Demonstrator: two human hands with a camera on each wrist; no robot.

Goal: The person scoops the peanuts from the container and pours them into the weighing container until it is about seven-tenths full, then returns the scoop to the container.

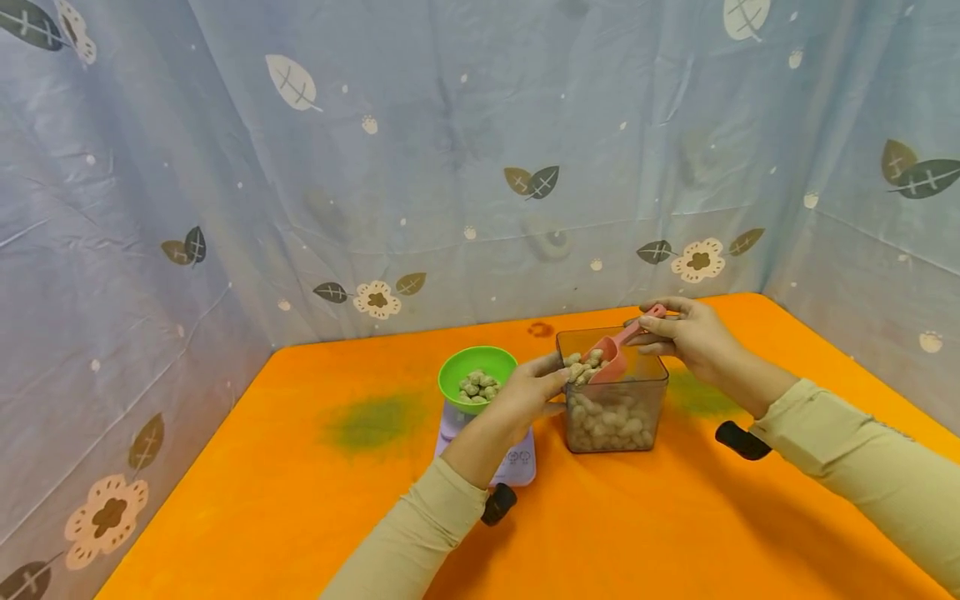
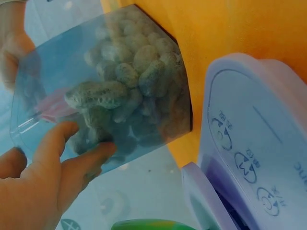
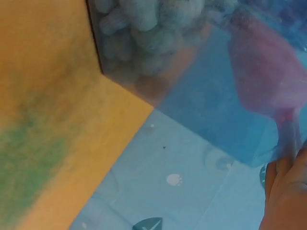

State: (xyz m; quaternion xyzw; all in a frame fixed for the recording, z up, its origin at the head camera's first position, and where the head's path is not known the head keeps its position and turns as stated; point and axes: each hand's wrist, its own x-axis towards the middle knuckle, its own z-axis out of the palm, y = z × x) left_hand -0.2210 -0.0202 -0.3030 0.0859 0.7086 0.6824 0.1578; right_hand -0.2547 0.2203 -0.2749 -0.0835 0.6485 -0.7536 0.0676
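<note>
A smoky see-through bin (image 1: 615,417) is partly filled with peanuts in their shells (image 1: 611,427). My right hand (image 1: 693,337) grips the handle of a pink scoop (image 1: 611,362) tilted inside the bin's top, with peanuts at its mouth. Through the bin wall, the right wrist view shows the scoop's bowl (image 3: 268,67). Against the bin's near left side, my left hand (image 1: 528,392) rests with its fingers (image 2: 91,160) spread on the wall. Just left of that hand, a green bowl (image 1: 457,362) holding several peanuts stands on a lilac kitchen scale (image 1: 521,467).
An orange cloth (image 1: 285,500) covers the table, with green stains left of the scale and right of the bin. A patterned blue-grey curtain (image 1: 450,167) encloses the back and sides. My left forearm crosses in front of part of the scale.
</note>
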